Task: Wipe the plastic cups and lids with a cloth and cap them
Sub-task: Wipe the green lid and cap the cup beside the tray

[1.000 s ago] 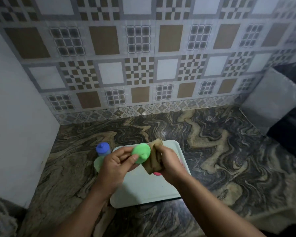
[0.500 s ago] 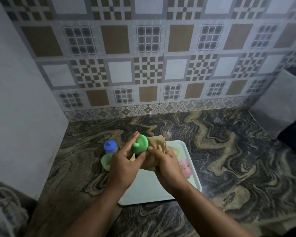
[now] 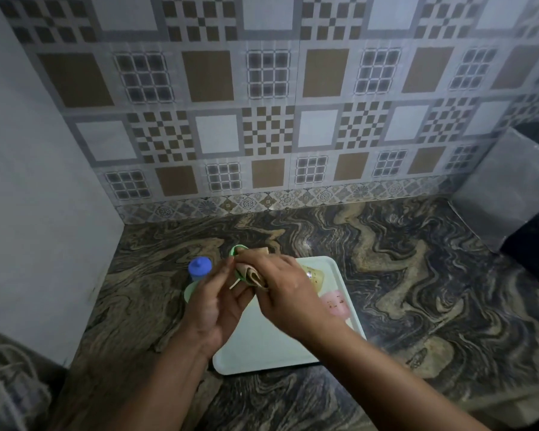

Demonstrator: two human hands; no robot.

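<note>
My left hand (image 3: 213,301) holds a small green lid (image 3: 237,248) over the back left corner of a pale tray (image 3: 273,353); only the lid's rim shows above my fingers. My right hand (image 3: 288,289) grips a folded tan cloth (image 3: 252,273) and presses it into the lid. A blue-capped cup (image 3: 199,267) stands left of the tray, with a pale green cup (image 3: 190,290) just in front of it, partly behind my left hand. On the tray's right side lie a pink cup (image 3: 335,303) and a yellowish cup (image 3: 315,275).
The marbled stone counter (image 3: 417,290) runs to a patterned tile wall behind and a plain white wall (image 3: 28,213) on the left. A grey box-like object (image 3: 507,191) stands at the far right. A woven basket edge (image 3: 7,384) shows at the lower left.
The green lid has turned so only its rim shows, and my right hand has pushed the cloth over and into it. Both hands stay above the tray's back left corner.
</note>
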